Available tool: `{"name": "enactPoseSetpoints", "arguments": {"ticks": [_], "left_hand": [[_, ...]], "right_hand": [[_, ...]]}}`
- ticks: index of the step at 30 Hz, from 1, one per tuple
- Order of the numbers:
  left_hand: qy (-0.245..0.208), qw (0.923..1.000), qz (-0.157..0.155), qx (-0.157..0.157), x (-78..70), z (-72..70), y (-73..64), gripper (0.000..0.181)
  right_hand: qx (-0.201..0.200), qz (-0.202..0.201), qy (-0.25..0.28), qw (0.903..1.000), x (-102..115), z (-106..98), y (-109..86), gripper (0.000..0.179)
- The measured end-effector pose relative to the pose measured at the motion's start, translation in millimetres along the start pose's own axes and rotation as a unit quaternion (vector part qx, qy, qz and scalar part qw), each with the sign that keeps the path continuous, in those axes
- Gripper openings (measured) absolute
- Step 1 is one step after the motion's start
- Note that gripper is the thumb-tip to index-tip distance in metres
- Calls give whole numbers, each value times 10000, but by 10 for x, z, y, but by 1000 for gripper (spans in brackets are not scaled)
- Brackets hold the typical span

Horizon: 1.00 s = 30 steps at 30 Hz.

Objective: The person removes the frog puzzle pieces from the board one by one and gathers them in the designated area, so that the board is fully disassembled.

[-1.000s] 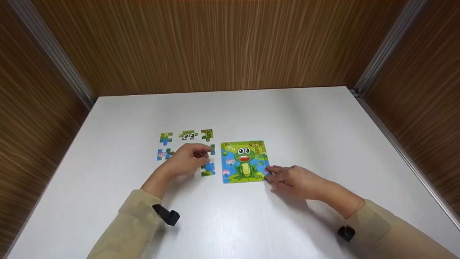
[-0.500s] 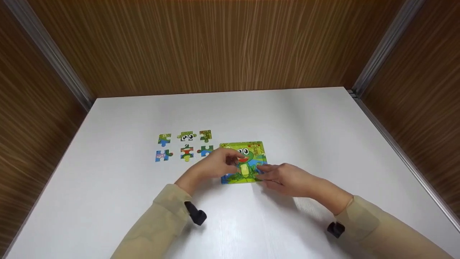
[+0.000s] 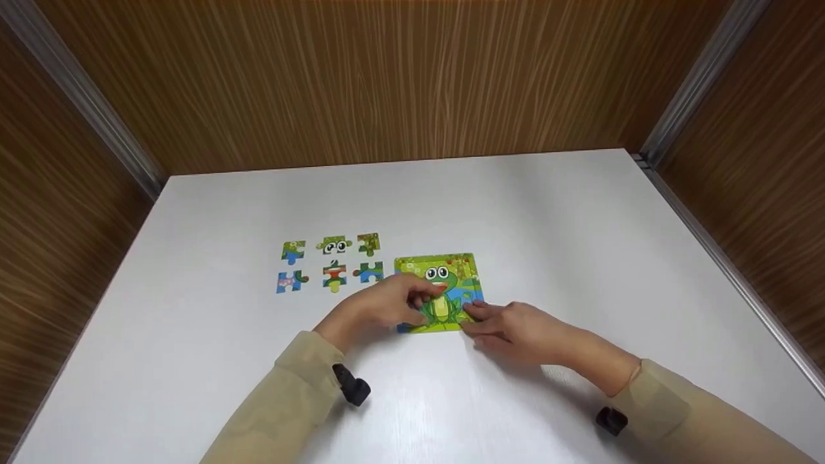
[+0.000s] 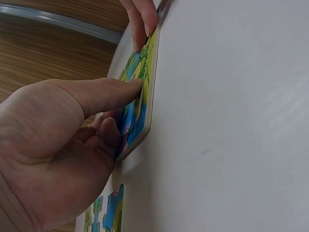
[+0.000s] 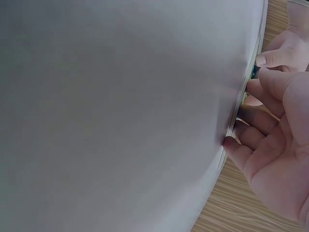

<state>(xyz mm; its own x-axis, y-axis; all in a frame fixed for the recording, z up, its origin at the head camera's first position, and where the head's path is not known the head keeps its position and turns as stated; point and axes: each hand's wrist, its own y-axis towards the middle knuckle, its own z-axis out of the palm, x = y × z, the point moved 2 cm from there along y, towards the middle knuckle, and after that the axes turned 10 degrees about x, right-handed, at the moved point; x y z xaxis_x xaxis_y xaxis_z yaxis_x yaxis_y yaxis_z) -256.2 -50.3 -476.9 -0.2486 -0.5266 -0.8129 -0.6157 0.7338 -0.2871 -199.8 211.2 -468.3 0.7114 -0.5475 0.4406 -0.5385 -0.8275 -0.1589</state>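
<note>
On the white table lies a square frog puzzle board (image 3: 469,277), with a raised border and a recessed frog picture. My left hand (image 3: 390,299) reaches over its lower left part, thumb near the front edge and index finger by the frog's mouth. It pinches a puzzle piece, mostly hidden under the fingers. In the left wrist view the thumb (image 4: 113,92) tip lies over the board's picture. My right hand (image 3: 515,332) rests its outstretched fingers on the board's lower right corner. From the right wrist, fingertips (image 5: 231,144) touch along the board's edge.
Left of the board, several loose pieces lie in two rows. These include one with frog eyes (image 3: 335,246), one with a red mouth (image 3: 334,276) and one with a pink flower (image 3: 289,281). Wood-grain panels (image 3: 387,84) stand behind and beside the table.
My left hand has moved right, from the loose pieces onto the board. The piece at the lower right of that group is gone from its spot. My right hand stays at the board's corner.
</note>
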Motion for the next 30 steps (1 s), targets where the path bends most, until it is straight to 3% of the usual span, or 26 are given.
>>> {"name": "enactPoseSetpoints", "arguments": {"ticks": [7,16,30], "left_hand": [[78,9998,188,5,14,-13,-27,39],[119,9999,111,-24,47,2,-11,32],[192,9990,395,46,17,4,-15,31]], "right_hand": [[9,65,124,9999,6,4,5,37],[15,145,205,9997,-13,16,-3,37],[16,175,101,9998,2,5,2,37]]}}
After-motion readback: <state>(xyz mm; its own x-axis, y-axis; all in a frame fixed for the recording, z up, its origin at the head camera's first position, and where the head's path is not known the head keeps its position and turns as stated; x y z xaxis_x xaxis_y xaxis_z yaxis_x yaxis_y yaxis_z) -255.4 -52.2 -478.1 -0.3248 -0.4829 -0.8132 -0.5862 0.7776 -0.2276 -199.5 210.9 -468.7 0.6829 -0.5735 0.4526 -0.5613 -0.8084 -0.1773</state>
